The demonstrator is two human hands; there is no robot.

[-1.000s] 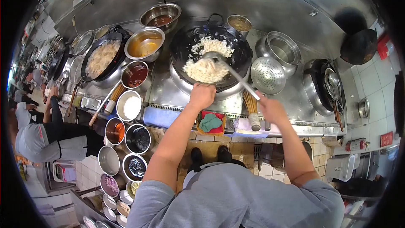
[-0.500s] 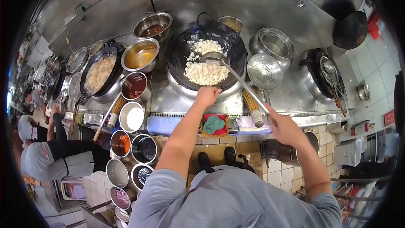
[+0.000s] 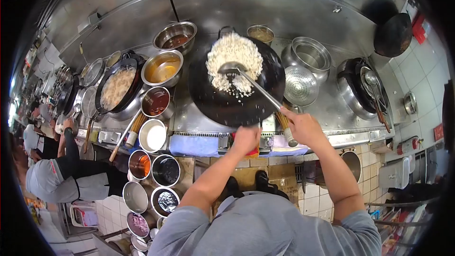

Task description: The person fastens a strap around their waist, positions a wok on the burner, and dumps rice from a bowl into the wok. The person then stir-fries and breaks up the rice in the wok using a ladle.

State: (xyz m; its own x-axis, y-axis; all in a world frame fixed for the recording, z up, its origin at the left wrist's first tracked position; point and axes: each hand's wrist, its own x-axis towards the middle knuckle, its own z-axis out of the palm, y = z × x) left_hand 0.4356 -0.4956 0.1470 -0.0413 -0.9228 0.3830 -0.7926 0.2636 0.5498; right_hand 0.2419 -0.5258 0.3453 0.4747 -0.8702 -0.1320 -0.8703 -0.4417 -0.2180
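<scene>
A large black wok (image 3: 222, 106) is in front of me, pulled toward my body, its near edge over the stove's front rail. My left hand (image 3: 247, 141) is closed in a fist at its near edge. In the wok a mass of white, rice-like grains (image 3: 235, 50) is heaped toward the far side, with loose grains trailing nearer me. A metal ladle (image 3: 263, 89) reaches in from the right, its bowl against the grains. My right hand (image 3: 304, 126) is wrapped round the ladle's handle.
Left stand bowls of brown liquid (image 3: 163, 68) and dark red sauce (image 3: 155, 102), then another wok with food (image 3: 118, 90). A perforated skimmer (image 3: 301, 85) and metal pots (image 3: 310, 54) are at right. Several seasoning containers (image 3: 166, 170) stand near my left arm. A co-worker (image 3: 50, 180) works at far left.
The wok has come toward me with my left hand on it. The grains have shifted from the middle to its far side in one heap. My right hand has moved slightly left.
</scene>
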